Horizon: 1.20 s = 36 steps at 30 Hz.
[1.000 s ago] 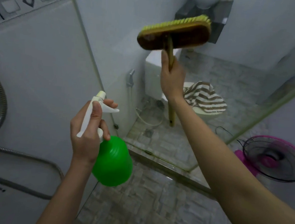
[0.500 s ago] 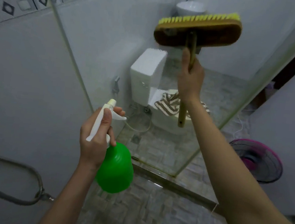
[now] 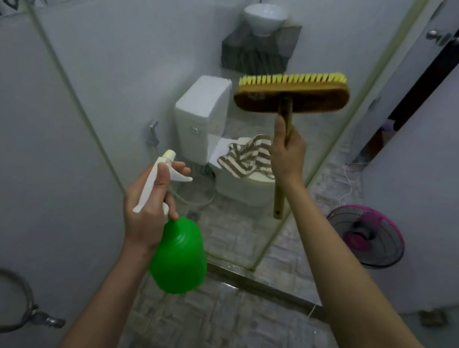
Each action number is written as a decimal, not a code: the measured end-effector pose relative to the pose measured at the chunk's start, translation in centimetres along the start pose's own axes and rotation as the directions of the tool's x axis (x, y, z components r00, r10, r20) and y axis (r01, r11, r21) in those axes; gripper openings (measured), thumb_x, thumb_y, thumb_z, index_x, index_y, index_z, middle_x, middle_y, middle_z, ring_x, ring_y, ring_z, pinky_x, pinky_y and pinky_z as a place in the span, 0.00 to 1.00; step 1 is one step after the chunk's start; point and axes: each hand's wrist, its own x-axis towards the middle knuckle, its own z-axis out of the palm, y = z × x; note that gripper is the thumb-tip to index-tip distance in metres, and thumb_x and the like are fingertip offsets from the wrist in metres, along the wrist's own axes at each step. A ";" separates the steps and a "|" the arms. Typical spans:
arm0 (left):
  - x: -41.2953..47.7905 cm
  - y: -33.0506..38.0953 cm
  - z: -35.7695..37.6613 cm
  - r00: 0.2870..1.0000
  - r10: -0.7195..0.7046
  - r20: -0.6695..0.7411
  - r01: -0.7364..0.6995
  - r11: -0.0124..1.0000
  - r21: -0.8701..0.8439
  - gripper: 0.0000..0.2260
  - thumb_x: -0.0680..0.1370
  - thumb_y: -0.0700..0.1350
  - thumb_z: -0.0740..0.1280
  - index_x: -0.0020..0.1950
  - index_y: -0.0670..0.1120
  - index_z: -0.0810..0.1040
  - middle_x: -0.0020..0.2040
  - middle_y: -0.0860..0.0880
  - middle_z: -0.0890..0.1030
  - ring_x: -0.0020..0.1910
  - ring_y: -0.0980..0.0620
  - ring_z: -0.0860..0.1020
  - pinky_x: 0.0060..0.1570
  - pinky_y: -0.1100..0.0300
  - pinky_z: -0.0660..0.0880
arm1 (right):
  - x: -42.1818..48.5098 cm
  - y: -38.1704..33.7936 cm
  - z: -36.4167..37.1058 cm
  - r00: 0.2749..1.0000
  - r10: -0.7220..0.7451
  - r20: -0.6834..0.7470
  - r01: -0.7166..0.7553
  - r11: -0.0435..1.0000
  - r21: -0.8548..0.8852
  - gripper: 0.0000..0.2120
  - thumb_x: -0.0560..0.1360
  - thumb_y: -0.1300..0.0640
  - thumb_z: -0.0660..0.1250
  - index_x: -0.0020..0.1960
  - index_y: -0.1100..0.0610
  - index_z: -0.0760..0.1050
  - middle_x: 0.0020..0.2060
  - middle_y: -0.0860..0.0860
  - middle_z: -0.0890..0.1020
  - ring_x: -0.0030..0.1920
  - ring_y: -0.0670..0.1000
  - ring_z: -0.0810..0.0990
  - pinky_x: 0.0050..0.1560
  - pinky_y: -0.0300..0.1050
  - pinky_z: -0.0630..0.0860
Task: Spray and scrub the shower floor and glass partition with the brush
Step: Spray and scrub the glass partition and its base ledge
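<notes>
While right hand (image 3: 287, 154) grips the brush (image 3: 292, 96) handle, head raised before the glass (image 3: 148, 69), bristles up, contact unclear. Left hand (image 3: 147, 208) curled round green sprayer (image 3: 179, 255) neck, nozzle toward glass, near its lower part.

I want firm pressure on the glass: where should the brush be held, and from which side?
Grip the straight handle close under the head, as the right hand does, coming from the back, opposite the bristles. The wide head sits crosswise on top, so a high hold likely steadies it.
</notes>
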 end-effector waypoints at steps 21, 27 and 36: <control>-0.6 5.0 4.6 0.987 0.143 0.075 -0.143 0.990 -0.012 0.14 0.81 0.59 0.58 0.47 0.66 0.83 0.46 0.53 0.86 0.20 0.51 0.68 0.25 0.61 0.68 | -1.6 -0.5 -6.1 0.999 0.044 0.029 -0.045 0.998 0.033 0.18 0.82 0.49 0.56 0.33 0.48 0.66 0.22 0.43 0.68 0.23 0.40 0.66 0.27 0.36 0.61; 0.6 6.3 4.4 0.990 0.137 0.045 -0.136 0.990 -0.021 0.14 0.80 0.55 0.60 0.45 0.65 0.85 0.44 0.51 0.86 0.22 0.49 0.69 0.28 0.59 0.68 | 5.1 -11.3 -7.5 0.997 -0.075 -0.012 0.076 0.992 0.101 0.21 0.82 0.44 0.54 0.32 0.49 0.67 0.20 0.41 0.69 0.23 0.42 0.67 0.24 0.36 0.64; 1.0 6.5 3.0 0.995 0.095 0.032 -0.093 0.993 -0.068 0.13 0.79 0.57 0.60 0.45 0.65 0.85 0.48 0.51 0.86 0.20 0.52 0.68 0.22 0.64 0.67 | -0.5 -3.2 -8.2 0.999 0.016 0.039 -0.019 0.998 0.066 0.18 0.80 0.46 0.56 0.33 0.50 0.67 0.20 0.42 0.70 0.21 0.41 0.67 0.26 0.37 0.62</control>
